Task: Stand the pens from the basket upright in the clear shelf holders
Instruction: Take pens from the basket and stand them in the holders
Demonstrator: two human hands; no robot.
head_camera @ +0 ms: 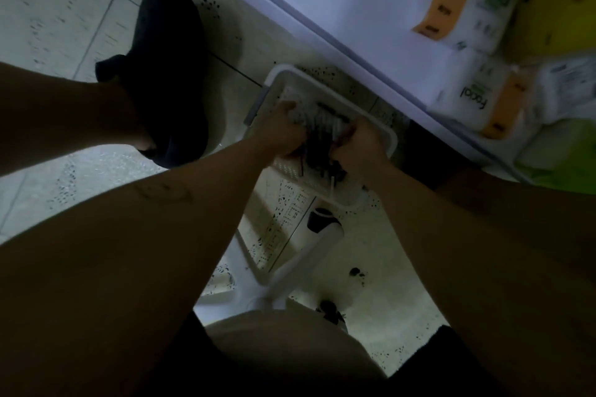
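Head-worn view — steeply down onto basket (392, 140)

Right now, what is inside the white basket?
A bunch of dark and grey pens, held by the left hand and right hand. The hands cover part of them, so their number is unclear.

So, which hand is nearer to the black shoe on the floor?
The left. The left hand grips the pens on the basket side facing the black shoe; the right hand grips them on the far side.
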